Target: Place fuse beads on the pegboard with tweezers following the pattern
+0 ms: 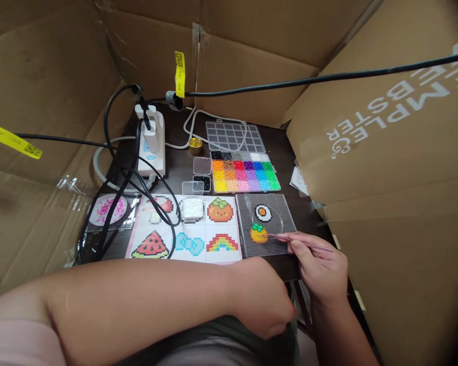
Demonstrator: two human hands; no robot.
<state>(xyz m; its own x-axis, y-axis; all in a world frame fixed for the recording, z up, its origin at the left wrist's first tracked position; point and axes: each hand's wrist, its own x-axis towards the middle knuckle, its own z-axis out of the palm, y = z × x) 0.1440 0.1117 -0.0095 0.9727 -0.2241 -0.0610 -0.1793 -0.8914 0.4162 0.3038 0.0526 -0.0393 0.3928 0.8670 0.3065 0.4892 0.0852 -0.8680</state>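
In my right hand (322, 262) I pinch a pair of pink tweezers (313, 245). Their tips touch the right side of an orange persimmon figure made of small beads (258, 234), with green leaves and a few dark beads. It lies on a clear pegboard (248, 249). Above it on the same board is a bead fried egg (263, 213) with a dark outline. My left hand (265, 300) is curled into a fist at the near table edge, left of my right hand. Nothing sticks out of the fist; its palm side is hidden.
A pattern sheet (191, 229) lies left of the board, with a small box of white beads (193, 208) on it. Behind stands a sorted bead case (246, 173). Black cables (127, 183) hang over the left side near a power strip (152, 152). Cardboard walls (252, 61) surround the table.
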